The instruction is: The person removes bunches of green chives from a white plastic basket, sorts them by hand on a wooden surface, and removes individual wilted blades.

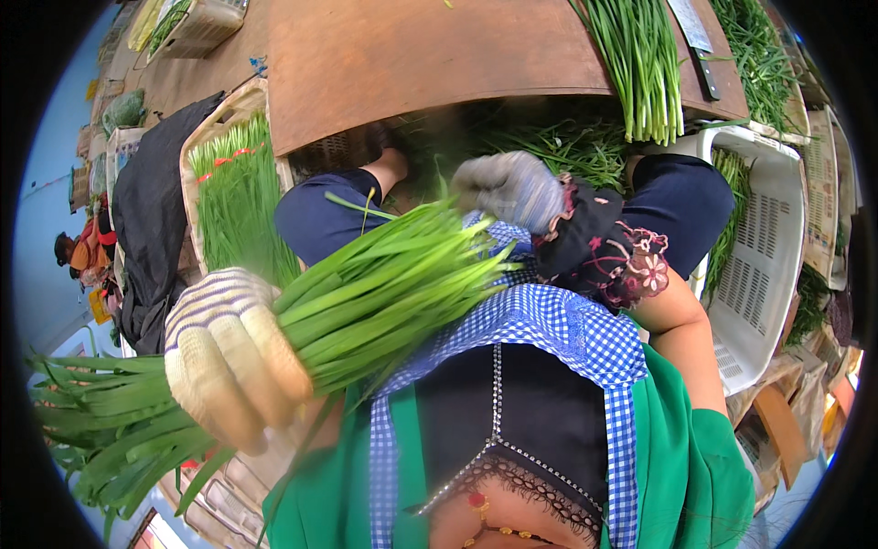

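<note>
My left hand (236, 360), in a cream work glove with dark stripes, grips a thick bunch of green Chinese chives (377, 295). The bunch lies aslant before my chest. Its long leaf tips droop to the lower left, while the paler cut ends point up and right. Close by those ends is my right hand (514, 189), in a grey glove, blurred and with its fingers curled. Whether anything is inside them cannot be made out. A black embroidered sleeve cover (593, 240) covers that forearm. Below the hands is a blue checked apron (549, 316).
Ahead stands a brown wooden table (439, 55), with loose chives (645, 75) and a black-handled knife (703, 65) at its right. Left is a crate of chives (236, 199) tied with red bands; right, a white plastic crate (754, 274). Cut greens (576, 154) lie under the table.
</note>
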Demonstrator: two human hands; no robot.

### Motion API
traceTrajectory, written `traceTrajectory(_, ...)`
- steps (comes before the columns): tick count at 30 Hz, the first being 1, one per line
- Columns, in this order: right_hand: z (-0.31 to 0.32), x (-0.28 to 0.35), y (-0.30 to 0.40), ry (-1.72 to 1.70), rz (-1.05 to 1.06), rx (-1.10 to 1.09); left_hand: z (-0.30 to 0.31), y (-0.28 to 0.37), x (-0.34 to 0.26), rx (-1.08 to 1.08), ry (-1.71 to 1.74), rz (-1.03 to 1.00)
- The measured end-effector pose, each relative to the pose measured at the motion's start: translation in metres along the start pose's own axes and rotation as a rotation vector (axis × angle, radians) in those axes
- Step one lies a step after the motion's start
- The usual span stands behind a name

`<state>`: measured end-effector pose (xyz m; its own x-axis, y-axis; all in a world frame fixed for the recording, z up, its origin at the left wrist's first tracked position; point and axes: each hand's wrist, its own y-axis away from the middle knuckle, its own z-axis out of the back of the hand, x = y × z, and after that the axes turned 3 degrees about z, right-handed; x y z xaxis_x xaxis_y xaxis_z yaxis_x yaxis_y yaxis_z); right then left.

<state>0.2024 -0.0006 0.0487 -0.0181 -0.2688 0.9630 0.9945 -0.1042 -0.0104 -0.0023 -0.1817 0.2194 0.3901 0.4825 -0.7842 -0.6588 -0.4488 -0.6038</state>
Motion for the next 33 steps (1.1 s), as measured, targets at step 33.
traceTrajectory(33,0.039,-0.042,-0.005,-0.459,-0.156,-0.294,-0.019,0.121,0.03,-2.033,0.262,-0.198)
